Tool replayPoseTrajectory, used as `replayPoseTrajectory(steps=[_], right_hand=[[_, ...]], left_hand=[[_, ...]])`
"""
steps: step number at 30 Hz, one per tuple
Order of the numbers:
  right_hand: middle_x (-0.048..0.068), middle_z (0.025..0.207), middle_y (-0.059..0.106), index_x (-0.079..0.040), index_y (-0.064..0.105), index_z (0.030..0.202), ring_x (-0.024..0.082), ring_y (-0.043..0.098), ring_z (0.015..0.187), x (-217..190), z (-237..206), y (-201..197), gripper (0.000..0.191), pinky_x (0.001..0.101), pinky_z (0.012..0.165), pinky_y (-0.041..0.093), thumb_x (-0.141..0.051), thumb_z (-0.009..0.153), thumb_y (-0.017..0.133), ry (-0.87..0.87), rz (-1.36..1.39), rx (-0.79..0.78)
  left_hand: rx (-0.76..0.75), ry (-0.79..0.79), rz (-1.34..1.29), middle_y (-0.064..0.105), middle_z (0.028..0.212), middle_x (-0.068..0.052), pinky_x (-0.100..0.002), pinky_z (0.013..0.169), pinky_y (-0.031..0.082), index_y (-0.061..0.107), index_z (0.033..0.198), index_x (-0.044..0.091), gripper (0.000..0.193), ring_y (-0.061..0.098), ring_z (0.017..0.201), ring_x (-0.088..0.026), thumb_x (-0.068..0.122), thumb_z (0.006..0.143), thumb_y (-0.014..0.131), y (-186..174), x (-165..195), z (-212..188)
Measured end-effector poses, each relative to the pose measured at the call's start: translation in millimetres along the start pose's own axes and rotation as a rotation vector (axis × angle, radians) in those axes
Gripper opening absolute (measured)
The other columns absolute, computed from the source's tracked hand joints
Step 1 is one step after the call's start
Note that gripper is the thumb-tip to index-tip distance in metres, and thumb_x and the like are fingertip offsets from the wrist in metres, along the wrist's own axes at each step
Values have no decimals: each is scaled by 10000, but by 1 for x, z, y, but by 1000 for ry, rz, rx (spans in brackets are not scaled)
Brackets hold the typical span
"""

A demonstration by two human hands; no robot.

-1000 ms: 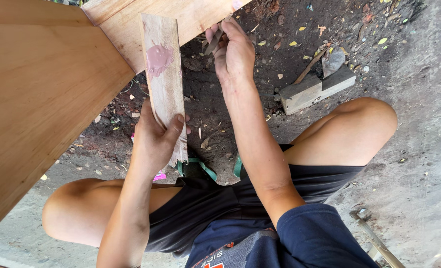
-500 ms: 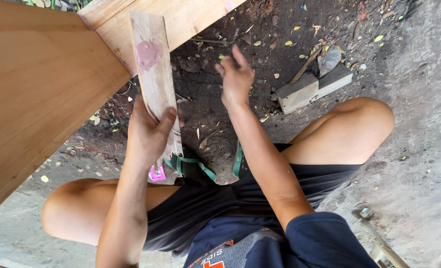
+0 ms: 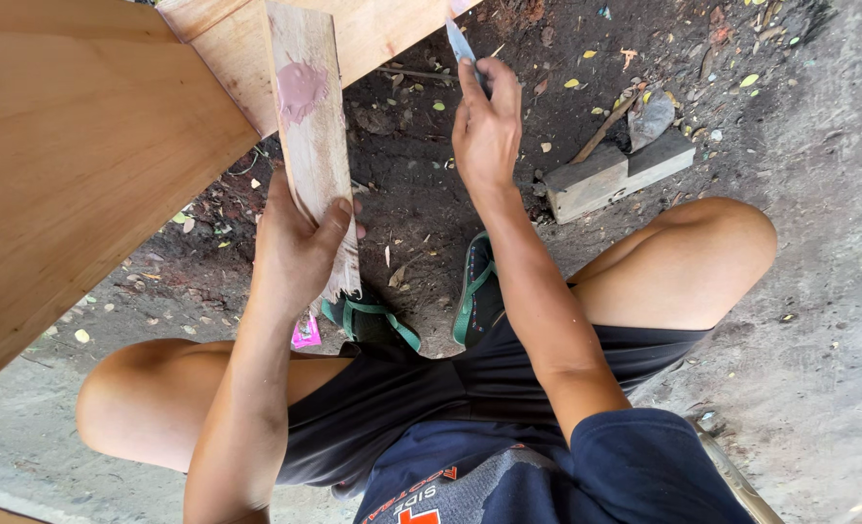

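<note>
Head view, looking straight down on a person squatting on bare dirt ground (image 3: 819,291), dark shorts and a navy shirt nearest the lens, knees spread wide. Between the feet, green-strapped sandals (image 3: 474,291) sit on the soil, and a small pink scrap (image 3: 306,334) lies just beside the left one. Up from there, the left hand (image 3: 300,252) has its fingers wrapped tight around the lower end of a weathered plank (image 3: 312,146), thumb across its face; a pink putty patch (image 3: 301,89) marks the upper part. The right hand (image 3: 486,131) is further out, fingers pinched closed on a thin metal blade (image 3: 458,41) pointing away. Off to the right, a short wood block (image 3: 617,175) rests on the ground with a trowel (image 3: 649,116) on it. Farthest, a big plywood panel (image 3: 81,165) fills the left.
</note>
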State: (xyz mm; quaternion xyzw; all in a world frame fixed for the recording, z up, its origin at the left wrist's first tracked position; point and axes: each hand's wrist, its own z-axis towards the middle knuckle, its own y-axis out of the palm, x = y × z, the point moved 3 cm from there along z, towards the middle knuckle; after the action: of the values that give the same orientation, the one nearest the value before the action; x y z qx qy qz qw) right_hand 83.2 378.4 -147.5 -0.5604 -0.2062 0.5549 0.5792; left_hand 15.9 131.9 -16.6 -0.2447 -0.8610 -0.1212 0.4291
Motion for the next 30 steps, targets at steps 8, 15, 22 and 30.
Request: replayPoseTrajectory(steps=[8, 15, 22, 30], right_hand=[[183, 1262, 579, 41, 714, 1268, 207, 664, 962, 9, 12, 5, 359, 254, 689, 662, 119, 925, 645, 69, 54, 4], [178, 1241, 628, 11, 703, 1287, 196, 695, 905, -20, 8, 14, 391, 236, 629, 626, 131, 926, 615, 150, 200, -118], [148, 1156, 623, 49, 587, 1314, 169, 699, 852, -34, -6, 28, 369, 272, 707, 644, 108, 955, 527, 1052, 1180, 147], [129, 1152, 636, 11, 541, 1260, 198, 684, 960, -63, 11, 66, 318, 349, 859, 594, 131, 969, 503, 1021, 1494, 512]], left_hand=[[3, 24, 49, 735, 964, -109, -290, 701, 603, 422, 1336, -51, 401, 747, 789, -158, 19, 987, 606, 1, 3, 1], [4, 15, 44, 730, 961, -107, -289, 688, 598, 433, 1311, -54, 375, 744, 784, -154, 23, 990, 612, 2, 1, 3], [6, 29, -45, 713, 971, -120, -282, 692, 593, 403, 1351, -58, 405, 716, 792, -155, 18, 1006, 601, 1, -4, 4], [34, 18, -55, 706, 996, -134, -290, 712, 598, 395, 1326, -65, 365, 716, 801, -163, 7, 1025, 588, -5, -17, 1]])
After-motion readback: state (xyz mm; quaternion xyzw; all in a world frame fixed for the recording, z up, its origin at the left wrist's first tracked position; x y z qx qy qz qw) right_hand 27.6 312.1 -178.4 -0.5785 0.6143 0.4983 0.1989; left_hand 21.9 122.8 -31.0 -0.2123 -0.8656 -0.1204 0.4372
